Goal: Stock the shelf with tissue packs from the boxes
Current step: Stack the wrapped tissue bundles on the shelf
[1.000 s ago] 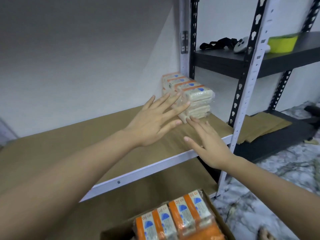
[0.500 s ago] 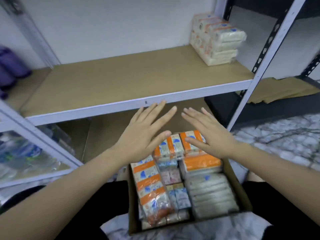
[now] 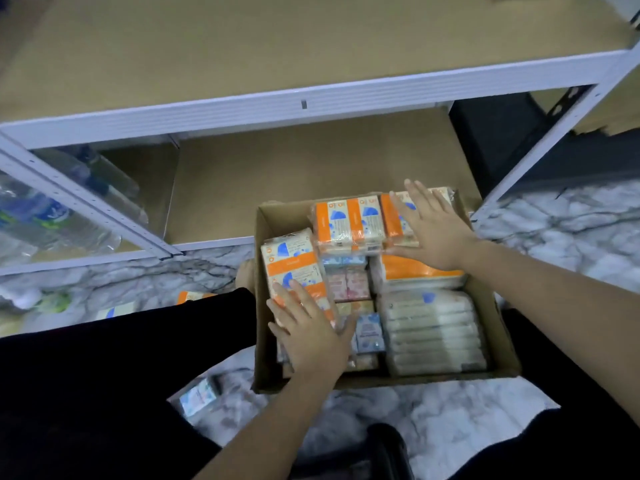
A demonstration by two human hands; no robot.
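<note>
A cardboard box (image 3: 504, 344) on the marble floor between my legs holds several tissue packs. My left hand (image 3: 310, 332) lies flat, fingers straight, on an orange-and-white pack (image 3: 291, 263) along the box's left side. My right hand (image 3: 431, 226) rests with spread fingers on the right end of an orange-and-white pack (image 3: 349, 221) at the box's far end. A white pack bundle (image 3: 433, 327) fills the near right of the box. The brown shelf board (image 3: 277, 39) with its white front rail lies above the box.
A lower brown shelf board (image 3: 311, 168) sits behind the box. Plastic water bottles (image 3: 45, 216) lie on the neighbouring shelf at left. A loose tissue pack (image 3: 197, 396) lies on the floor near my left leg. A white shelf post (image 3: 554, 143) slants down at right.
My view has dropped from the shelf to the box. Both hands have come down from above the box onto the packs inside it, the left nearer me, the right at the far end.
</note>
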